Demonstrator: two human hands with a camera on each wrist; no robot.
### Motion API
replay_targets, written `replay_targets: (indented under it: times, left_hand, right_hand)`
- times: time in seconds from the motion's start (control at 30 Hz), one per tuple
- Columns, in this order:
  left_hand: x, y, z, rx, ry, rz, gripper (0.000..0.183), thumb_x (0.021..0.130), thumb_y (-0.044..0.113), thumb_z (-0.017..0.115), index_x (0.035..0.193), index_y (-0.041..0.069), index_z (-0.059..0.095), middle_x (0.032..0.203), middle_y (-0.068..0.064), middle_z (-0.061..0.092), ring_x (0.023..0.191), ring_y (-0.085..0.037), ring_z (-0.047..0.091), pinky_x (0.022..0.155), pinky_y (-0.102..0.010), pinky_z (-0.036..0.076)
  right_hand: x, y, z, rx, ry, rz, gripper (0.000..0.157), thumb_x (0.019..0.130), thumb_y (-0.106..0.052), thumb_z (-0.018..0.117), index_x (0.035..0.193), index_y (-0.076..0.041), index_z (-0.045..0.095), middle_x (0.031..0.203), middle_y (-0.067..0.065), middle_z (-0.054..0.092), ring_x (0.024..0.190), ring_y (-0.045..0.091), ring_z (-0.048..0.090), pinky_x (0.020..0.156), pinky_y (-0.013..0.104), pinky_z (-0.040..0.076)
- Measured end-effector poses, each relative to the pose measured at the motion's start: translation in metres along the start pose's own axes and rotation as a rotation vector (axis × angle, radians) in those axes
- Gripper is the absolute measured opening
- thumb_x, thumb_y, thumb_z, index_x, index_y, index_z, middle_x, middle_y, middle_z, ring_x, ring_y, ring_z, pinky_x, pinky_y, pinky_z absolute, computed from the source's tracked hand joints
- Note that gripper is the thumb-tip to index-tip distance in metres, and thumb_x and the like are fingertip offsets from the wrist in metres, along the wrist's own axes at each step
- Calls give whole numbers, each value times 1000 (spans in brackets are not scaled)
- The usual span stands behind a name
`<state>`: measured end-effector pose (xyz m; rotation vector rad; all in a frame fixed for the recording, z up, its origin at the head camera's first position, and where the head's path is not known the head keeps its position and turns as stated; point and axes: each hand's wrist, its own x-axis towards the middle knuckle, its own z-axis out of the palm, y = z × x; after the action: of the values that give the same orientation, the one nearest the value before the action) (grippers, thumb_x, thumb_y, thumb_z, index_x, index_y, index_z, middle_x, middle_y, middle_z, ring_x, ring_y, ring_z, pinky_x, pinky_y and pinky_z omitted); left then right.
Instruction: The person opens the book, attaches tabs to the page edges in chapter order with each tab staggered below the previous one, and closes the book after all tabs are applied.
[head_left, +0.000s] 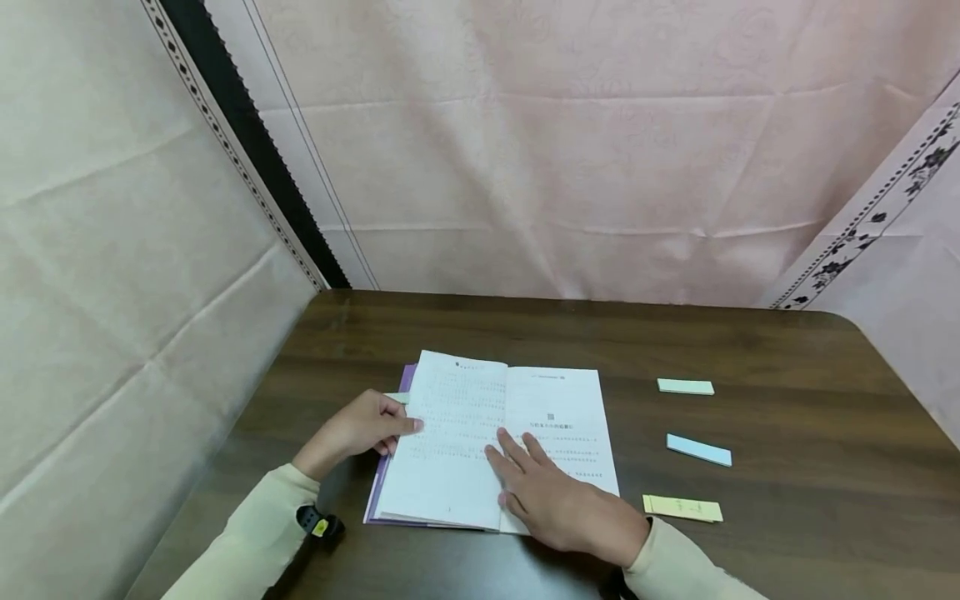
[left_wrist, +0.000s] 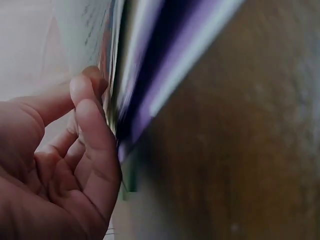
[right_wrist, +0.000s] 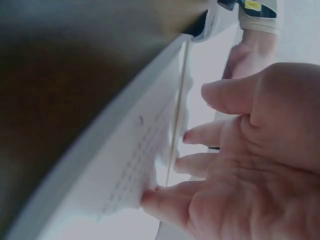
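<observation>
An open book (head_left: pixel 457 487) with white printed pages and a purple cover lies on the table. At its left edge my left hand (head_left: pixel 365 429) pinches the pages between thumb and fingers; the left wrist view shows the purple cover (left_wrist: pixel 145 117) beyond the fingertips. A pale green strip (head_left: pixel 397 397) sticks out from the book's left side, just above that hand. My right hand (head_left: pixel 555 500) lies across the lower right page near the fold, its fingers spread and fairly straight. In the right wrist view, its fingertips are at the page (right_wrist: pixel 135 165) beside the fold.
Right of the book on the brown wooden table (head_left: pixel 787 400) lie a pale green strip (head_left: pixel 686 387), a light blue strip (head_left: pixel 699 450) and a yellow strip (head_left: pixel 682 508). Pale patterned cloth (head_left: pixel 562 167) hangs behind and at both sides of the table.
</observation>
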<state>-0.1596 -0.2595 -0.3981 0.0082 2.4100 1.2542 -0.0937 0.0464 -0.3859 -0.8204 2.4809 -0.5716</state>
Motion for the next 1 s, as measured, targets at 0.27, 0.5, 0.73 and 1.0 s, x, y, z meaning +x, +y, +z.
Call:
replay_targets:
  times: [0.27, 0.5, 0.73, 1.0]
  left_hand:
    - [2, -3, 7, 121, -3, -19, 38, 97, 27, 79, 69, 8, 62, 57, -3, 57, 53, -12, 50, 51, -26, 41]
    - [2, 5, 8, 220, 37, 14, 39, 95, 26, 81, 67, 8, 60, 57, -3, 58, 51, -14, 48, 50, -27, 36]
    - [0, 5, 14, 327, 115, 27, 37, 93, 26, 83, 68, 10, 60, 59, -3, 58, 51, -15, 49, 49, -27, 31]
    - [0, 9, 19, 398, 148, -12, 38, 93, 29, 82, 68, 11, 60, 58, -3, 58, 51, -16, 49, 48, -27, 30]
  right_hand:
    - [2, -2, -3, -75, -16, 21, 52, 112, -19, 49, 163, -14, 40, 174, 6, 27, 158, 40, 25, 118, 55, 40]
    - [5, -2, -5, -131, -11, 44, 55, 110, -9, 51, 163, -16, 40, 174, 4, 28, 158, 38, 27, 119, 51, 40]
    - [6, -2, -3, -260, 58, -19, 56, 106, -2, 55, 160, -15, 46, 169, 5, 38, 151, 37, 40, 113, 54, 46]
    - [14, 2, -7, -348, 53, -45, 59, 104, -1, 57, 159, -19, 48, 167, 0, 41, 145, 33, 44, 110, 53, 47]
